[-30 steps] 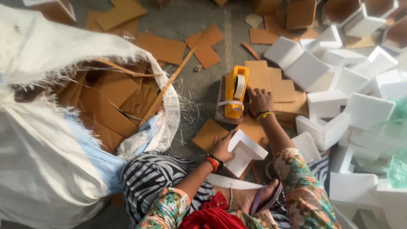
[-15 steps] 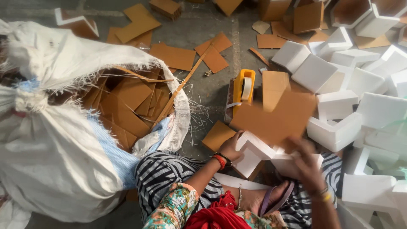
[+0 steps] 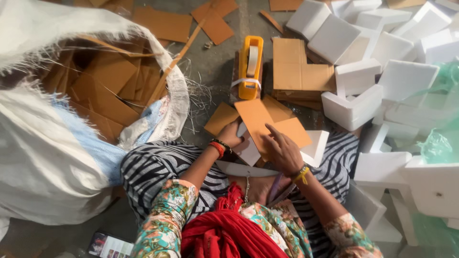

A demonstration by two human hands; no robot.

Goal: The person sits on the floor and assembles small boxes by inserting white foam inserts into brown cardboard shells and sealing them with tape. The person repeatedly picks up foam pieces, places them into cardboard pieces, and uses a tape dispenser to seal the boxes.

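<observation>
A white sack (image 3: 43, 157) of cardboard offcuts (image 3: 105, 81) beside a yellow tape dispenser (image 3: 251, 67).

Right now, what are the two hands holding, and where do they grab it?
The left hand grips the white foam corner piece at its left end. The right hand presses a brown cardboard piece flat onto it, fingers on the cardboard's lower middle.

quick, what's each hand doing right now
Left hand: closed on the edge of the white foam corner piece.
Right hand: open, fingers flat, pressing the brown cardboard piece onto the foam.
</observation>
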